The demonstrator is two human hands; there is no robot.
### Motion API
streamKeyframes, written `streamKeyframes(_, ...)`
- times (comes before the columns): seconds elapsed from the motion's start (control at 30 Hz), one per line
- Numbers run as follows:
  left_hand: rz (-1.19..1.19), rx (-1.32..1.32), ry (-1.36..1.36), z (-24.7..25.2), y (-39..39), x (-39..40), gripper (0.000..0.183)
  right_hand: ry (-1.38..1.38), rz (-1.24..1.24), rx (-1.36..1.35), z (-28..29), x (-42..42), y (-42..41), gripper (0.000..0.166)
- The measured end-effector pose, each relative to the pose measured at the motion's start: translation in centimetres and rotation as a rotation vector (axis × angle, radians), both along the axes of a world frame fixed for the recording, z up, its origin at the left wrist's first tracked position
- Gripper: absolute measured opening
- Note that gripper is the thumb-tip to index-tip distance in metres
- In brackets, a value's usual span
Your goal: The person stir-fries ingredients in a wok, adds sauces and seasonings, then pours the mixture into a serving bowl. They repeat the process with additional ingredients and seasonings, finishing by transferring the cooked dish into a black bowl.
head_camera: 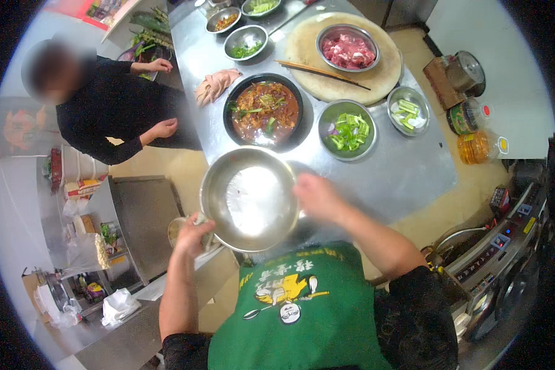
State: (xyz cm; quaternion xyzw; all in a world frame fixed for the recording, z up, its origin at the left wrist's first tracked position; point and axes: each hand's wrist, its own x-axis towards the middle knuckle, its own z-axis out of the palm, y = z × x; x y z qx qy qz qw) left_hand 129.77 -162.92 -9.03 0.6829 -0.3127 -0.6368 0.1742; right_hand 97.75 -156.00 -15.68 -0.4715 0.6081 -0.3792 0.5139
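Observation:
A wide stainless steel bowl point(219, 226) is held over the near edge of the metal table, with a bright glare across its inside. My left hand point(192, 238) grips its lower left rim, the thumb on top, with a bit of pale cloth by the fingers. At the right rim is my right hand point(321, 196), its fingers curled and blurred; whether they grip the rim is unclear. Just beyond the bowl stands a black dish of saucy cooked food point(264, 111). To its right sits a steel bowl of cut green peppers point(349, 132).
A round chopping board point(300, 88) carries chopsticks point(323, 74) and a bowl of raw meat point(349, 51). Near it are a bowl of cut scallions point(408, 113), a bowl of chopped greens point(245, 44) and a pinkish cloth point(217, 85). A person point(120, 106) stands left; a stove point(495, 249) is right.

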Motion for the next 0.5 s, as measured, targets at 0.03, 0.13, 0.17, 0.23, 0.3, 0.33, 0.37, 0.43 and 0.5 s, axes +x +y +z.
streamKeyframes(0.03, -0.066, -0.032, -0.003, -0.2, 0.6, 0.1, 0.033, -0.116, -0.07, 0.094, 1.2, 0.2, 1.0, 0.021)
streamKeyframes(0.13, -0.154, -0.117, 0.1, -2.0, 2.2, 0.0, 0.038, -0.214, -0.322, 0.11, 3.7, -0.2, 4.6, 0.022)
streamKeyframes(0.17, -0.227, -0.163, 0.109, -3.1, 2.2, 0.1, 0.038, -0.213, -0.419, 0.186, 4.6, -0.7, 6.8, 0.021)
streamKeyframes(0.23, -0.324, -0.224, 0.185, -4.7, 2.7, -1.2, 0.037, -0.239, -0.669, 0.079, 3.4, -0.2, 12.8, 0.02)
streamKeyframes(0.3, -0.404, -0.235, 0.337, -4.7, 4.9, -2.7, 0.037, -0.072, -0.906, -0.036, 1.8, 1.8, 21.4, 0.019)
streamKeyframes(0.33, -0.467, -0.227, 0.427, -5.4, 6.2, -3.2, 0.036, 0.094, -0.971, -0.071, 1.2, 3.5, 25.5, 0.018)
streamKeyframes(0.37, -0.413, -0.096, 0.476, -7.0, 7.2, -2.6, 0.037, -0.034, -1.031, 0.093, 1.1, 5.8, 29.8, 0.018)
streamKeyframes(0.43, -0.582, 0.09, 0.522, -6.2, 11.1, -3.7, 0.038, 0.095, -1.14, 0.171, 2.6, 11.8, 37.3, 0.021)
streamKeyframes(0.5, -0.74, 0.23, 0.571, -8.0, 13.8, -4.3, 0.04, 0.273, -1.27, 0.332, 4.0, 17.9, 45.1, 0.02)
